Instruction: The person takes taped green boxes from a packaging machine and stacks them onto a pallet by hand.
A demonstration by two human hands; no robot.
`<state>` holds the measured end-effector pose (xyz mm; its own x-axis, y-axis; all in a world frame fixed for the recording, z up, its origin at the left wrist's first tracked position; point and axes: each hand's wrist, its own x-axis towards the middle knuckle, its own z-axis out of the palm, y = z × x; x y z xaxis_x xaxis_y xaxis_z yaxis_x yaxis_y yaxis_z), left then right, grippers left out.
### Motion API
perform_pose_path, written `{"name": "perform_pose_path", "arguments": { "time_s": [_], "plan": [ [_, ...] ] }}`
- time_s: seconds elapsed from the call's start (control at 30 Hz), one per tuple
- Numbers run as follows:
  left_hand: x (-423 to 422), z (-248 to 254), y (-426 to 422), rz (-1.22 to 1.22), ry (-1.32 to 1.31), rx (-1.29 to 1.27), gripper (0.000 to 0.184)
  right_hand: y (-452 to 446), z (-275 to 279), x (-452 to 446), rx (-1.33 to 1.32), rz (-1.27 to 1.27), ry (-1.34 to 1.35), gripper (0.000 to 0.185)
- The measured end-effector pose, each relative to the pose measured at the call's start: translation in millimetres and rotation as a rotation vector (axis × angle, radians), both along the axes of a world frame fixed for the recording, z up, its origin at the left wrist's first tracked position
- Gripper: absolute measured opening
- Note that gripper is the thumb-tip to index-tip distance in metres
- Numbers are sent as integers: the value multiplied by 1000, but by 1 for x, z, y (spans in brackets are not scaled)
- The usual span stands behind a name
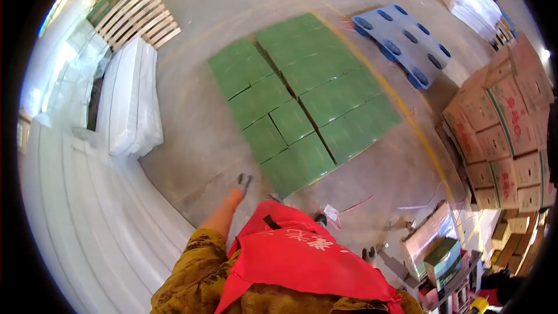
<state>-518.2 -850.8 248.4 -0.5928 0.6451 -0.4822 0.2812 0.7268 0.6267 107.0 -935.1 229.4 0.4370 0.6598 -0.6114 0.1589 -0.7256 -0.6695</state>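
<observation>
My left hand (244,183), in a grey glove with dark fingertips, hangs low in front of me with its fingers loosely apart and nothing visible in it. It is close to the near left corner of a block of green cartons (290,119) but apart from it. The cartons lie side by side, with a dark gap running between two groups. My right hand (369,254) shows only partly beyond the red apron (308,253); its dark fingertips are spread, and I see nothing held.
A blue plastic pallet (401,40) lies beyond the yellow floor line (415,131). Stacked brown cartons (505,128) rise on the right, above a cart with a green box (443,261). White wrapped stacks (131,96) and a wooden pallet (139,17) stand left.
</observation>
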Motion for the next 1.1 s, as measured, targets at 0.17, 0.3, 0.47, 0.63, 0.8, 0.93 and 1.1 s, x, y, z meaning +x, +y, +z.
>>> {"name": "perform_pose_path", "arguments": {
  "time_s": [0.17,0.3,0.47,0.63,0.8,0.93,1.1],
  "plan": [
    [-199,-115,-91,399,94,-51,80,279,-16,-197,336,762,-120,64],
    [-323,-138,-75,659,-13,-66,80,485,-14,-497,489,1004,-96,60],
    [-515,-196,159,488,-23,24,78,665,-160,-811,608,1067,-1,58],
    [-627,-320,393,641,-297,220,86,799,-246,-1014,492,1162,-348,63],
    [-663,-370,528,645,-119,306,94,915,-321,-1110,662,1167,-568,71],
    [-670,-391,549,554,-26,408,84,968,-372,-1112,457,1088,-549,80],
    [-673,-367,545,545,-210,347,81,961,-376,-1095,558,1100,-680,78]
  ]
}}
